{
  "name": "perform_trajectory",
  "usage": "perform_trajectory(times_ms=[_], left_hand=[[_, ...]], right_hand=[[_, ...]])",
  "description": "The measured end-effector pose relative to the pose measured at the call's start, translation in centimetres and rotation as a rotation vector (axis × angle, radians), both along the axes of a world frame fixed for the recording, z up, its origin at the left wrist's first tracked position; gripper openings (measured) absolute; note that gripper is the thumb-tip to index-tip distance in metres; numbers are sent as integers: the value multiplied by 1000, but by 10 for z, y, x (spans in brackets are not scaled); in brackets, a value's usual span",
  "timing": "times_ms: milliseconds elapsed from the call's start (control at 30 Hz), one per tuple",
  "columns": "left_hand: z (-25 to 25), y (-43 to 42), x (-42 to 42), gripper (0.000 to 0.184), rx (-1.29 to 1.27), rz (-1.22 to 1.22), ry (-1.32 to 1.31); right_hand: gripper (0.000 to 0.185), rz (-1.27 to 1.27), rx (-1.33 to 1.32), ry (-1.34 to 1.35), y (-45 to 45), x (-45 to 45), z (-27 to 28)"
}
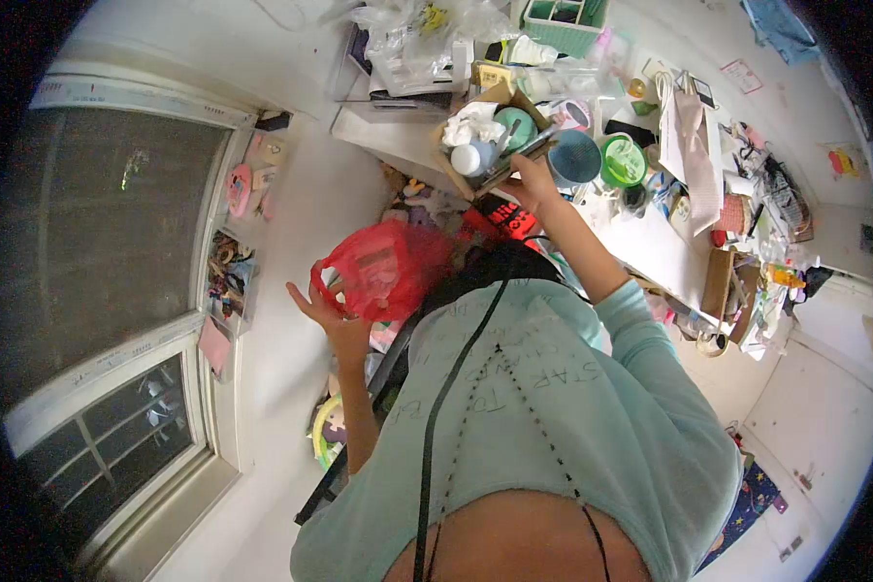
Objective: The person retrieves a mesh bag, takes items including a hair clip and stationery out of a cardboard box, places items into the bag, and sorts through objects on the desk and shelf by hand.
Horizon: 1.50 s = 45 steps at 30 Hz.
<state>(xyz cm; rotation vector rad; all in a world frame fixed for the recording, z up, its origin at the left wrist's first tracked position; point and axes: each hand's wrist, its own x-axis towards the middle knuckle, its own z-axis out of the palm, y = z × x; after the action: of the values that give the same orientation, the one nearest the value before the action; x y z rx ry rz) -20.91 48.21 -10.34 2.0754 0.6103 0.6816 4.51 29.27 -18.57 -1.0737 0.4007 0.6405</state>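
Note:
My left hand [338, 318] holds a red plastic bag [373, 267] by its opening, with one finger stretched out to the side. The bag is thin and bulges toward my lap; pale contents show dimly through it. My right hand [531, 184] is closed on the near right side of an open cardboard box [453, 177] at the table's edge. Crumpled white tissue [473, 124], a white-capped bottle [468, 159] and a round green thing [516, 126] sit in the box. My right fingertips are partly hidden by the box side.
Right of the box stand a blue-grey cup [573, 158] and a green container [623, 161]. Clutter covers much of the white table [650, 242]. Clear plastic bags [427, 44] lie at the back, and a window [116, 194] is on the left.

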Motion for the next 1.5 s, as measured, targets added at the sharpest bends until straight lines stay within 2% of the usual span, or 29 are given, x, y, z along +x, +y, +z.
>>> perform_trajectory(times_ms=[33,100,200,233,300,333,400,500,600,633,667,733,933,1033,1133,1200,1267,1333,1400,1467,1500], left_hand=[[-4,1,-1,107,-52,20,-31],[-9,-2,-1,114,-156,56,-98],[3,-7,-3,114,-170,38,-6],[4,-7,-4,113,-101,36,11],[6,-7,-7,111,37,21,41],[7,-7,-7,112,28,18,44],[6,-4,-11,115,7,12,52],[1,-4,-12,113,37,-6,37],[8,-13,-8,119,-73,-36,24],[10,-15,-7,122,-110,-49,36],[9,-15,-6,117,-54,-76,36],[5,-14,-3,109,60,-129,31],[3,-21,2,112,-41,-87,95],[-10,-22,7,113,-62,-92,85],[-31,-22,16,111,-22,-185,13],[-37,-33,25,114,-72,-180,3],[-44,-43,30,115,-82,-154,17],[-56,-50,34,112,-9,-142,30],[-55,-64,36,109,-32,-68,29],[-51,-78,34,106,127,-7,173],[-47,-81,30,104,299,7,319]], right_hand=[[27,-33,107,19,2,-1,-4],[22,-21,142,104,7,0,-11],[13,-60,225,176,21,-8,-14],[10,-86,259,189,31,-10,-15],[19,-134,414,326,54,-10,-32],[23,-161,493,393,65,-9,-37],[28,-124,422,347,80,-15,-31],[33,-213,451,296,104,-15,-34],[17,-257,399,290,109,-23,-14],[19,-225,416,330,108,-22,-17],[22,-193,433,370,106,-21,-17],[24,-143,570,280,105,-19,-26],[30,135,417,441,48,-29,11],[42,490,561,163,-19,-33,48],[41,697,436,-96,-78,-14,94],[41,680,161,-346,-111,11,98],[38,621,-79,-444,-141,48,91],[41,576,-236,-536,-166,97,59],[43,572,-468,-776,-180,149,16],[49,591,-746,-924,-175,197,-16],[52,593,-883,-997,-171,210,-25]])
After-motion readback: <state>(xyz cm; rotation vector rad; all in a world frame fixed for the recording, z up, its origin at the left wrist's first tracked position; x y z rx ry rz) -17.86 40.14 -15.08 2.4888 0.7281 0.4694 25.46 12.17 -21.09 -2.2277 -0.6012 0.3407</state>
